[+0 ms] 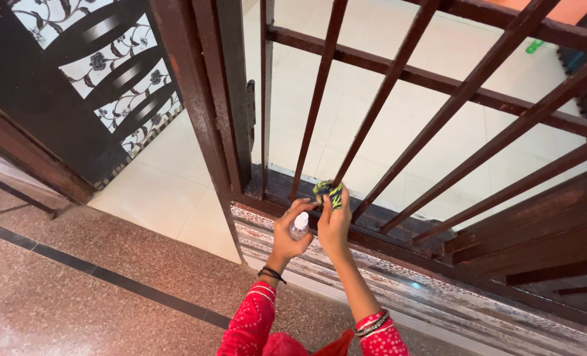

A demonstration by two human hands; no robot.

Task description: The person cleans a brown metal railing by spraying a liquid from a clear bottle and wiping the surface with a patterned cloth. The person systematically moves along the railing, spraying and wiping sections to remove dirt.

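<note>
My left hand (290,232) grips a small clear plastic bottle (299,225) with a white cap, held low against the foot of a dark brown metal gate (385,86). My right hand (333,223) is closed around a crumpled green, yellow and dark cloth (328,192), which presses on the lower part of a slanted bar just above the bottom rail. Both hands are close together and nearly touch. Red sleeves and bangles cover my wrists.
The gate's bars slant up and right; its post (201,99) stands at the left. A black door panel with floral glass (109,72) is at upper left. Cream tiles lie beyond, speckled red flooring with a dark strip (109,277) in front. A green object (534,46) lies far right.
</note>
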